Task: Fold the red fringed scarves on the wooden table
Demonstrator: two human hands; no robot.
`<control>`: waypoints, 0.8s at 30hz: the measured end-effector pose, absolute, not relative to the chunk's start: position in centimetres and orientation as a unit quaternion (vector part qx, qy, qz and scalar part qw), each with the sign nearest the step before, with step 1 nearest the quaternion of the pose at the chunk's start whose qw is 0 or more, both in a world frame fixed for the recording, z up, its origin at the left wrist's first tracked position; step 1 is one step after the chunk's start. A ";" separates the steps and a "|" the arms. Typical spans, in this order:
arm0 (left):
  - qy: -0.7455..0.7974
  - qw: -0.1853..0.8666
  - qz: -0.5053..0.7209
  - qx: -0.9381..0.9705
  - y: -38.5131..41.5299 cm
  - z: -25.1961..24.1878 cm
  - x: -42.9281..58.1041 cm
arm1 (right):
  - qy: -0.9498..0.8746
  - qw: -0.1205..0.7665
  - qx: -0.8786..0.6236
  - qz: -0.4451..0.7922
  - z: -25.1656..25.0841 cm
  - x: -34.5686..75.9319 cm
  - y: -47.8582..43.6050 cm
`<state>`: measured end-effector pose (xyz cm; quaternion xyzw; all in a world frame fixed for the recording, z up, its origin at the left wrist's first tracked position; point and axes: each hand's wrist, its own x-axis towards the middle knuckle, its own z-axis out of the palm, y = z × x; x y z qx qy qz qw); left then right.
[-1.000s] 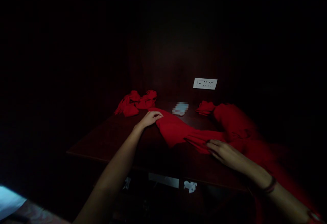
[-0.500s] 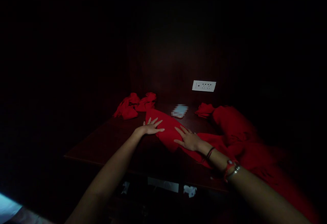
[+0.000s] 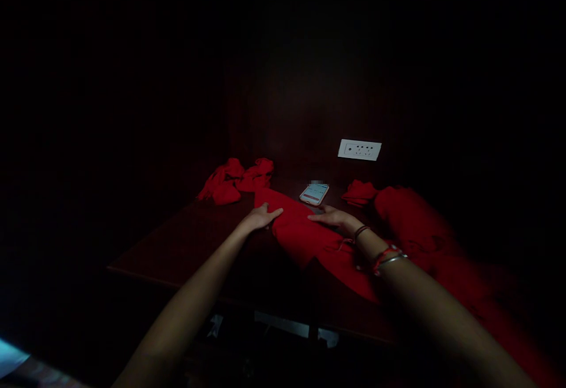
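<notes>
A long piece of red cloth (image 3: 294, 223) lies slantwise across a dark table (image 3: 177, 240), narrow at its far left end. My left hand (image 3: 260, 218) rests at its left edge, thumb stretched over the cloth and apart from the fingers, some of which are hidden. At the far edge of the cloth is my right hand (image 3: 335, 217), thumb pointing left and fingers extended, partly out of sight. Thin strands show on the cloth beneath my right wrist. Just beyond that hand lies a phone (image 3: 314, 194) with its screen lit.
Crumpled red cloths (image 3: 225, 184) sit at the back left. A small red bundle (image 3: 359, 192) and a large red heap (image 3: 409, 217) spread along the right side. A white socket plate (image 3: 359, 150) is on the back wall. Pale objects (image 3: 283, 322) show below the table's front edge.
Both hands have gone from lying flat with spread fingers to the cloth's edges, my right hand moving farther back. The cloth's near right part now lies more spread out.
</notes>
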<state>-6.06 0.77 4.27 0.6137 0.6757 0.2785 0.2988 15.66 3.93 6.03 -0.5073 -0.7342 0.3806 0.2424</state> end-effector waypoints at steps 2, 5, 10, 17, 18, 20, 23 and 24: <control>0.623 0.396 0.330 0.589 0.7 4.1 -5.6 | -0.683 0.237 -0.544 0.426 5.3 14.9 4.8; 0.549 0.482 0.432 0.529 1.1 3.9 -5.1 | -0.624 0.318 -0.550 0.455 5.2 14.9 5.4; 0.484 0.551 0.457 0.504 1.8 3.6 -5.8 | -0.656 0.373 -0.528 0.390 5.0 16.2 6.3; 0.310 0.658 0.320 0.607 1.8 3.6 -8.3 | -0.788 0.277 -0.545 0.066 6.8 16.4 2.2; 0.297 0.663 0.321 0.608 1.8 3.6 -8.5 | -0.819 0.290 -0.495 0.021 7.4 16.3 0.4; 0.291 0.659 0.331 0.609 1.9 3.4 -8.5 | -0.898 0.229 -0.374 -0.032 8.0 15.9 -3.4; 0.306 0.641 0.345 0.613 2.1 3.0 -8.0 | -0.929 0.107 -0.323 -0.142 6.6 14.9 -7.5; 0.310 0.635 0.349 0.615 2.1 2.8 -7.8 | -0.930 0.075 -0.315 -0.173 5.7 14.5 -8.1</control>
